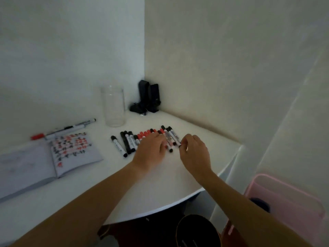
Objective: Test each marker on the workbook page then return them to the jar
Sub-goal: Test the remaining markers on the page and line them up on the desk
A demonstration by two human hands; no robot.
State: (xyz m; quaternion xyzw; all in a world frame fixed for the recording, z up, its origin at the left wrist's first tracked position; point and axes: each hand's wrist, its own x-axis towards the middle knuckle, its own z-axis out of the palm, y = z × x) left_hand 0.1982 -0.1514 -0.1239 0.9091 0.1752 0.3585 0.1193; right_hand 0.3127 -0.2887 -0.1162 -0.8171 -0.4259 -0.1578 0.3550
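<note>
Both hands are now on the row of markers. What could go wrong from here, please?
The markers lie loose side by side under the left hand; a push might roll some toward the table edge. The right hand pinches a marker end at the right of the row, so neighbours could scatter when it lifts. The empty glass jar stands just behind the row and could be knocked by a reaching arm.

Left hand (151, 150) rests on marker row (142, 138); right hand (194, 150) pinches end marker's tip. Empty jar (114, 106), open workbook (53, 157) on surface (124, 184).
</note>
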